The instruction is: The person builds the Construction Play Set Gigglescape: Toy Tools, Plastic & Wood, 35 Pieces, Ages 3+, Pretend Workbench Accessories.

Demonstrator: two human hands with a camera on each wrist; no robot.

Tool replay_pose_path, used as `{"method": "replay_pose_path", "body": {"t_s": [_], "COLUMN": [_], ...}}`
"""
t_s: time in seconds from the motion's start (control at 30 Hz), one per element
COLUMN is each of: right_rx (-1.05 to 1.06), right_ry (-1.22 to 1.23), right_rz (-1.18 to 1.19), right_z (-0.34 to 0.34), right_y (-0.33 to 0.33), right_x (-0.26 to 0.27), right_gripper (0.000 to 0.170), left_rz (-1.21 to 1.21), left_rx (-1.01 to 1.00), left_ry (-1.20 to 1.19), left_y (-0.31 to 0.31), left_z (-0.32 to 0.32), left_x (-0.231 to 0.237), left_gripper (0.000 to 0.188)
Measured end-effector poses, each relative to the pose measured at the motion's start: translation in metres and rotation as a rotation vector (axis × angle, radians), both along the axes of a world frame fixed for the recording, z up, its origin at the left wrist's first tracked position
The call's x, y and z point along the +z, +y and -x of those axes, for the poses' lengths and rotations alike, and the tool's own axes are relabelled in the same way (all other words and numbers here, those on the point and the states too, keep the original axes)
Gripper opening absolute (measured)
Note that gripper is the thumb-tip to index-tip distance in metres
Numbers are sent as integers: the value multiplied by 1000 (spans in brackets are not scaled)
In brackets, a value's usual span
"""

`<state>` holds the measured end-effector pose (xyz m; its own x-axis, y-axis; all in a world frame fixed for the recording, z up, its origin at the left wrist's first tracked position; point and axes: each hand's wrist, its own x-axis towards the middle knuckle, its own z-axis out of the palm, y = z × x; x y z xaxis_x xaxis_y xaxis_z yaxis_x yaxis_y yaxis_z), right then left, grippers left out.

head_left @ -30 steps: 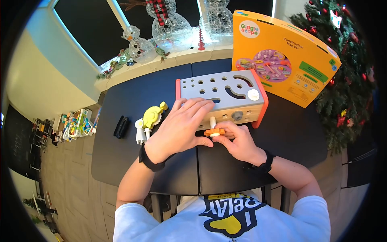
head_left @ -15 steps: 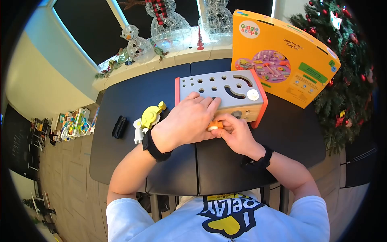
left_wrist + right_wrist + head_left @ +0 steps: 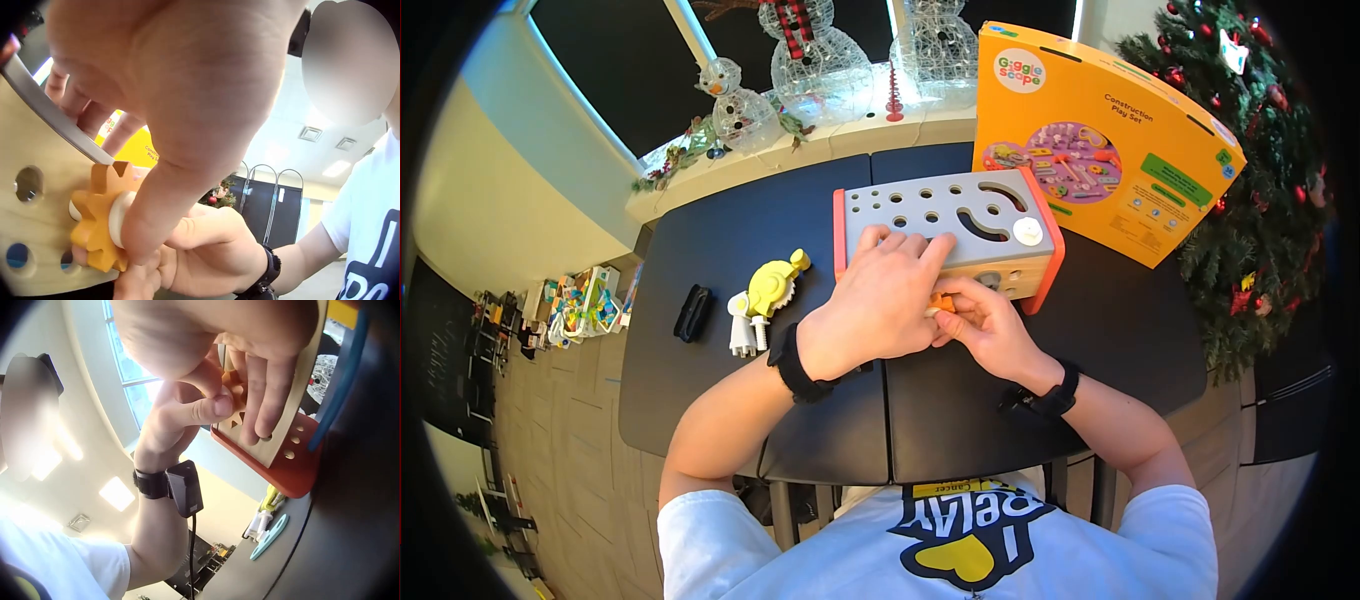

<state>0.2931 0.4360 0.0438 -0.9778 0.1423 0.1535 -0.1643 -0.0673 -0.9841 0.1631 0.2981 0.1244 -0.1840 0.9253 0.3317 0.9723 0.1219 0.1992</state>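
An orange toy gear with a cream peg head at its centre stands close against the wooden front face of a toy workbench box. My right hand pinches the gear between thumb and fingers, some of them lying along the front face. From above, my left hand rests its fingers on the box's grey top, while its extended thumb presses the peg head. In the head view both hands hide most of the gear. A grey bolt sits in the front face to its right.
Left of the box lies a yellow and white toy with a jagged edge, and a black case further left. A teal flat piece shows in the right wrist view. Behind stands a yellow carton. A white knob tops the box.
The gear has moved toward the box's front; the peg shaft seen between them earlier no longer shows. My left hand has shifted right, its thumb coming onto the peg head.
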Motion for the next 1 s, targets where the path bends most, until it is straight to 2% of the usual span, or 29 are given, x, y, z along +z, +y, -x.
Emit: {"method": "replay_pose_path", "body": {"t_s": [0.3,0.5,0.67,0.8,0.9,1.0], "right_rx": [-9,12,39,40,19,-14], "right_ry": [-43,-84,-185,-255,-123,-112], "right_rz": [57,-28,56,98,37,-66], "right_z": [3,-2,-5,-3,-1,0], "right_y": [-1,0,4,7,4,5], "right_x": [1,7,10,16,3,0], "right_gripper": [30,34,36,34,33,33], "left_rz": [9,54,-1,43,43,24], "left_rx": [36,32,-7,9,3,-8], "left_ry": [-33,-24,-19,-18,-14,-21], "left_y": [6,6,0,-2,-2,-3], "left_z": [-1,0,3,2,2,3], "left_x": [-1,5,2,5,5,3], "left_gripper": [69,67,69,68,68,68]}}
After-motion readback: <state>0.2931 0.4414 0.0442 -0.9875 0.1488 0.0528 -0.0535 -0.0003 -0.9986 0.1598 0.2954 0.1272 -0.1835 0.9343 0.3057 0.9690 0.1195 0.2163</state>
